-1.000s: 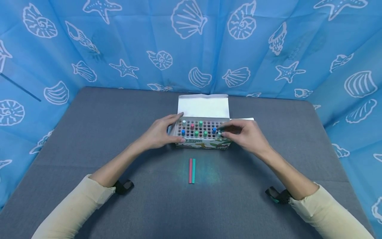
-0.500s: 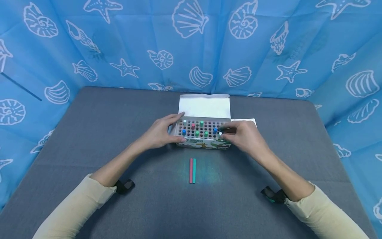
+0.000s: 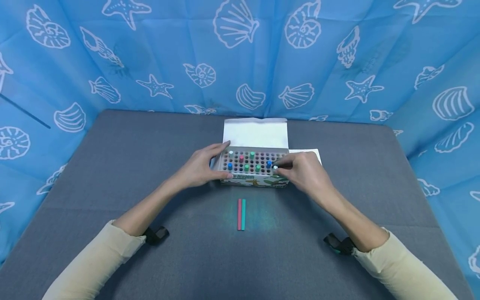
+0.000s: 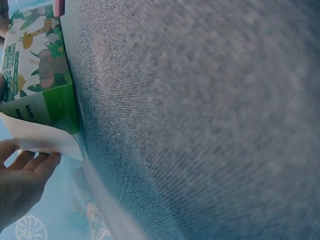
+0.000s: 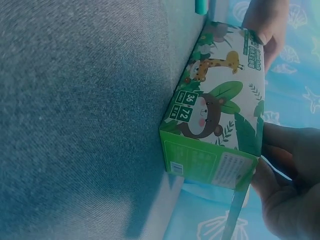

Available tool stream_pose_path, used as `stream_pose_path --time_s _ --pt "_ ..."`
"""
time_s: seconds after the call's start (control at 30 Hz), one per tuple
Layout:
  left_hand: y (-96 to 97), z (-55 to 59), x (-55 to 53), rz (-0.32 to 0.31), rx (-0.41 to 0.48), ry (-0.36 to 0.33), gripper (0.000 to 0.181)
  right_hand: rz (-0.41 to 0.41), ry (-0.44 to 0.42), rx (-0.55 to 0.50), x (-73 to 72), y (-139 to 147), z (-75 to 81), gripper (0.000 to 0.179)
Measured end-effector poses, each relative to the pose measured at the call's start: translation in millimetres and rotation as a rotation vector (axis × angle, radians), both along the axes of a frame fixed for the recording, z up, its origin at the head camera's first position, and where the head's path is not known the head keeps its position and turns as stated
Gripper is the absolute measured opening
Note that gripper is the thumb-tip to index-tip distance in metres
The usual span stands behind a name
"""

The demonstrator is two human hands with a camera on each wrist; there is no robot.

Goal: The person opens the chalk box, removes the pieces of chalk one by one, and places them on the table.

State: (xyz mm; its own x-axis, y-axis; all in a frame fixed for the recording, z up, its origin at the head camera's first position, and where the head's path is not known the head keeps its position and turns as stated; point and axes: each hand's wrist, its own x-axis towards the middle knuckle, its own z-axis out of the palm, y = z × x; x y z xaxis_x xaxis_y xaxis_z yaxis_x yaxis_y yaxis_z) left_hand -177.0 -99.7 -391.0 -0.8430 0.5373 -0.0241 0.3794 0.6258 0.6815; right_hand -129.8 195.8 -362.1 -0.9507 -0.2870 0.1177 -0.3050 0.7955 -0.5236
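An open cardboard chalk box (image 3: 255, 181) stands on the table, its white lid (image 3: 256, 133) raised at the back. Inside, a tray of holes holds several chalk sticks upright, among them a blue chalk (image 3: 269, 164) and a pink chalk (image 3: 241, 158). My left hand (image 3: 196, 167) grips the box's left end, thumb at the front rim and fingers towards the back; in the left wrist view its fingertips touch a white side flap (image 4: 45, 137). At the front right of the tray, my right hand (image 3: 307, 171) pinches a white chalk (image 3: 275, 167) between thumb and fingers.
A red chalk (image 3: 239, 214) and a teal chalk (image 3: 243, 214) lie side by side on the grey tablecloth (image 3: 210, 258), in front of the box. Another white flap (image 3: 315, 153) sticks out on the right. A blue curtain (image 3: 168, 50) with shells hangs behind.
The white chalk at the front right has sunk lower into its hole, with my right hand moving slightly left over it. My left hand has stayed on the box.
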Motion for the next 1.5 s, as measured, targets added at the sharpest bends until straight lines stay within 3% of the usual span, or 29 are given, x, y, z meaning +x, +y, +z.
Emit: stream_pose_path --time_s 0.53,1.07,1.5 --pt "-0.2 1.3 1.9 0.006 0.006 -0.006 0.093 -0.052 0.023 -0.094 0.1 1 -3.6 0.014" --pt "-0.6 -0.4 2.9 0.003 0.007 -0.003 0.092 -0.045 0.059 -0.333 4.1 3 -7.5 0.016" --pt "0.5 0.1 1.4 0.002 0.000 -0.004 0.092 -0.138 -0.068 -0.542 8.0 5 5.0 0.027"
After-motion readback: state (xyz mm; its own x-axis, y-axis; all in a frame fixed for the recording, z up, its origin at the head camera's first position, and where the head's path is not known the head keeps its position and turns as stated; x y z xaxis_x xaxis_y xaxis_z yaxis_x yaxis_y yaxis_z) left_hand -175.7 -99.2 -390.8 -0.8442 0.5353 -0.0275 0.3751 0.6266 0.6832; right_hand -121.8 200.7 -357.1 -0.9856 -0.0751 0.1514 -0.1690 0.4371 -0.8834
